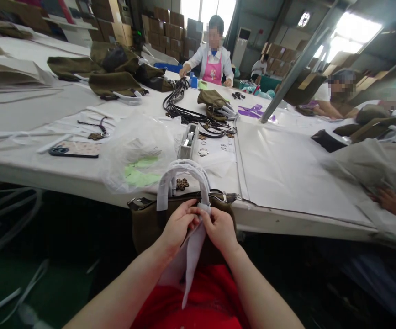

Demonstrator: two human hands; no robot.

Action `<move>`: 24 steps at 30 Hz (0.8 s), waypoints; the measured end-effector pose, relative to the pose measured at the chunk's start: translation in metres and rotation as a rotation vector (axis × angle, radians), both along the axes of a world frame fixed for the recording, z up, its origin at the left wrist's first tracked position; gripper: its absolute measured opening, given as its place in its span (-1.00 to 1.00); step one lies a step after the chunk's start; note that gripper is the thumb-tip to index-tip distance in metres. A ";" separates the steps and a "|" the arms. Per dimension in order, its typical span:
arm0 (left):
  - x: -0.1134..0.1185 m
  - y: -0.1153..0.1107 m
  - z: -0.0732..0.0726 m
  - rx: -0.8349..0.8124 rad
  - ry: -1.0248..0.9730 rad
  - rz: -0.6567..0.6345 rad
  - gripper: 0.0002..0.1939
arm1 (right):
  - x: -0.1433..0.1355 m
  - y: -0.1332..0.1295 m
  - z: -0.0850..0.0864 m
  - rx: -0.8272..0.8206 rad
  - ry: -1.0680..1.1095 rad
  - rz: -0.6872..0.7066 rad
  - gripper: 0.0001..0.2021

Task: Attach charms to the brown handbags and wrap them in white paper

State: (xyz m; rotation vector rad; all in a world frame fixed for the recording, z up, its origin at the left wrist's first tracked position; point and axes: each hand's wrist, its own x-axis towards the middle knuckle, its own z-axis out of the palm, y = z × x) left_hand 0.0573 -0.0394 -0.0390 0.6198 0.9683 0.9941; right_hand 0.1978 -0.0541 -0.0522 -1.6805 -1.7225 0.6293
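An olive-brown handbag (145,230) rests against the table's near edge, its zipped top facing up. White wrapping covers its two arched handles (163,189). At the base of the right side of the handle, my left hand (180,221) and my right hand (221,227) meet, fingers closed in a pinch on a white wrapping strip (195,256). The strip's loose end hangs down over my red clothing. A leopard-print flower charm (182,184) shows through the handle arch. The exact fingertip contact is partly hidden.
Beyond the bag are a tape dispenser (188,141), a clear plastic bag (139,155) with green pieces, a phone (75,149) and dark straps (187,107). More olive bags (112,82) lie at the back left. Across the table stands a co-worker (214,59); another person's hand (394,203) is at right.
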 end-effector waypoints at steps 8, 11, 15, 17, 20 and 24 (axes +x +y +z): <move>-0.011 0.001 0.000 0.151 0.303 0.038 -0.65 | 0.002 0.002 -0.005 -0.028 0.267 -0.011 -0.59; -0.016 0.003 0.000 0.227 0.455 -0.102 -0.66 | -0.004 -0.001 -0.003 -0.114 0.416 -0.029 -0.55; -0.016 0.007 -0.006 0.038 0.196 -0.273 -0.50 | -0.014 0.000 0.002 -0.042 0.252 -0.068 -0.53; -0.017 0.012 -0.010 -0.027 0.098 -0.283 -0.46 | -0.015 0.004 0.007 -0.023 0.044 -0.064 -0.51; -0.021 0.019 -0.013 -0.053 0.042 -0.326 -0.46 | -0.012 0.012 0.028 -0.082 -0.206 -0.004 -0.48; -0.025 0.025 -0.014 -0.059 0.041 -0.300 -0.48 | -0.007 0.040 0.081 -0.001 -0.306 -0.016 -0.46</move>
